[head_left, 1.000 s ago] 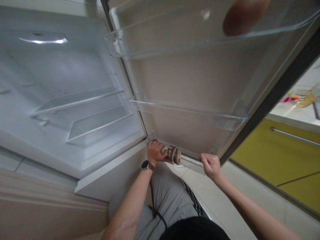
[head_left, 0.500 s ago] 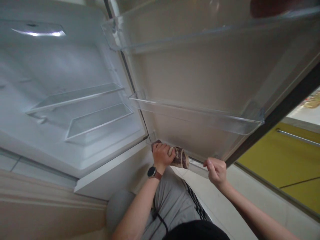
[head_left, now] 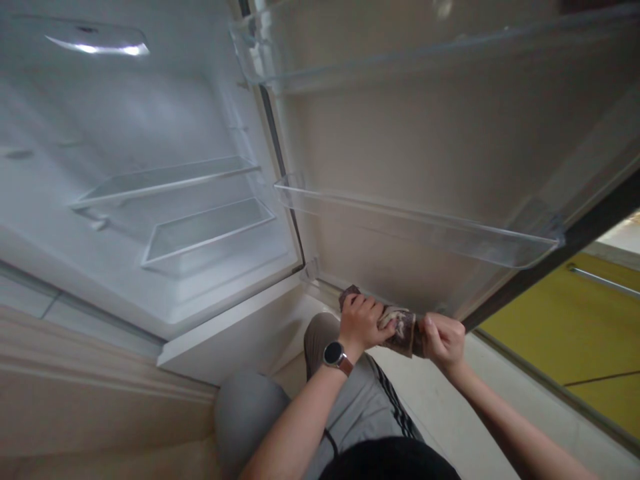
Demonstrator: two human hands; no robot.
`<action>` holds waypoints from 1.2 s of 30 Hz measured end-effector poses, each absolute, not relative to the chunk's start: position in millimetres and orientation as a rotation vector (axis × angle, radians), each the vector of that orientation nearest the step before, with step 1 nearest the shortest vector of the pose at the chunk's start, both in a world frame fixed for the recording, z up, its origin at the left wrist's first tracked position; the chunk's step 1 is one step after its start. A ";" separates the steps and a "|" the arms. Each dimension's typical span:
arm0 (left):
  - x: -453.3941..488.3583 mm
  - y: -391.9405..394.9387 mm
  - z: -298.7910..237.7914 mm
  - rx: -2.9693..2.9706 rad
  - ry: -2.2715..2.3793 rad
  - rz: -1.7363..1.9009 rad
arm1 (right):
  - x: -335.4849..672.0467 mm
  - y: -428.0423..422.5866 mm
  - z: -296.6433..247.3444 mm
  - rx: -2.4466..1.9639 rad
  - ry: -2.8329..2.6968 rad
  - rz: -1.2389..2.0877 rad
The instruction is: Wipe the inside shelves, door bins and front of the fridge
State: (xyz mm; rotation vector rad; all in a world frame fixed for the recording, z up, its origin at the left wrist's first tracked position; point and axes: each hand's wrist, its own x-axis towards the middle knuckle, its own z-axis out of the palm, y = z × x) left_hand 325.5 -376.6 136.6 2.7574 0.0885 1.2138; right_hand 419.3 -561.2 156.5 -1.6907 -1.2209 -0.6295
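Note:
My left hand (head_left: 363, 321), with a watch (head_left: 334, 355) on its wrist, is closed around a bunched brown and cream patterned cloth (head_left: 400, 330). The cloth lies along the lowest clear door bin (head_left: 311, 272) on the inside of an open fridge door (head_left: 400, 147). My right hand (head_left: 445, 339) is closed in a fist at the right end of this bin, on its front edge. The cloth's right end reaches the right-hand fingers. Much of the bin is hidden behind the cloth and hands.
Clear door bins (head_left: 420, 230) span the door higher up. To the left, the lit fridge interior (head_left: 130, 113) holds glass shelves (head_left: 210, 230). Yellow cabinets (head_left: 595, 327) stand at right beyond the door edge. My knees (head_left: 250, 407) are below the fridge.
My left hand has moved right along the bin with the cloth, whose end now meets my right hand. My right hand stays closed at the bin's end. The view has shifted slightly.

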 end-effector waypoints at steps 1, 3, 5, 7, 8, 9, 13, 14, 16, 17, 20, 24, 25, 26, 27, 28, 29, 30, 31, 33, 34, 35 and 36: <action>325.2 -374.0 135.3 2.762 0.088 1.218 | 417.5 -560.5 157.6 -1.683 -1.221 -0.636; 324.9 -368.7 132.7 2.779 0.095 1.212 | 414.4 -559.4 159.0 -1.665 -1.225 -0.640; 324.0 -360.7 130.2 2.802 0.105 1.191 | 412.3 -558.7 159.6 -1.653 -1.230 -0.628; 322.0 -347.5 127.9 2.833 0.105 1.160 | 411.3 -558.4 159.8 -1.652 -1.230 -0.611; 320.5 -338.4 127.0 2.849 0.110 1.140 | 411.1 -558.3 159.8 -1.653 -1.229 -0.603; 318.6 -327.7 126.4 2.864 0.123 1.120 | 410.9 -558.2 159.9 -1.653 -1.227 -0.596; 308.0 -275.7 128.0 2.913 0.248 1.044 | 410.5 -557.9 160.0 -1.643 -1.209 -0.586; 305.2 -263.5 129.6 2.919 0.291 1.032 | 410.5 -557.8 160.0 -1.644 -1.203 -0.585; 300.5 -245.2 133.2 2.920 0.351 1.006 | 410.3 -557.7 160.1 -1.645 -1.199 -0.578; 299.0 -240.0 134.7 2.913 0.369 0.996 | 410.2 -557.7 160.2 -1.645 -1.199 -0.574; 298.4 -239.9 136.0 2.862 0.408 1.007 | 409.6 -557.3 160.7 -1.627 -1.182 -0.568; 301.5 -257.9 132.2 2.787 0.459 1.081 | 410.3 -557.1 160.3 -1.622 -1.124 -0.547; 302.2 -262.9 131.2 2.775 0.456 1.095 | 411.0 -557.2 159.9 -1.628 -1.113 -0.533; 302.9 -268.0 130.4 2.762 0.449 1.108 | 411.8 -557.3 159.3 -1.633 -1.103 -0.519; 303.6 -273.6 129.7 2.750 0.440 1.119 | 412.6 -557.6 158.6 -1.635 -1.094 -0.506; 304.6 -279.8 129.1 2.739 0.430 1.127 | 413.5 -557.8 157.9 -1.634 -1.087 -0.494; 306.0 -287.2 128.6 2.725 0.421 1.134 | 414.2 -558.0 157.1 -1.630 -1.079 -0.486; 307.7 -295.8 128.1 2.709 0.417 1.144 | 414.8 -558.2 156.3 -1.620 -1.073 -0.480; 309.9 -306.0 127.5 2.690 0.409 1.157 | 415.1 -558.3 155.6 -1.608 -1.068 -0.477; 315.2 -330.1 126.0 2.648 0.386 1.180 | 415.1 -558.5 154.7 -1.591 -1.057 -0.474; 318.0 -343.2 125.2 2.629 0.375 1.184 | 414.8 -558.6 154.5 -1.593 -1.051 -0.470; 320.6 -356.3 124.4 2.616 0.362 1.180 | 414.3 -558.7 154.6 -1.599 -1.050 -0.463; 322.9 -368.5 123.5 2.606 0.348 1.169 | 413.7 -558.8 154.9 -1.607 -1.052 -0.454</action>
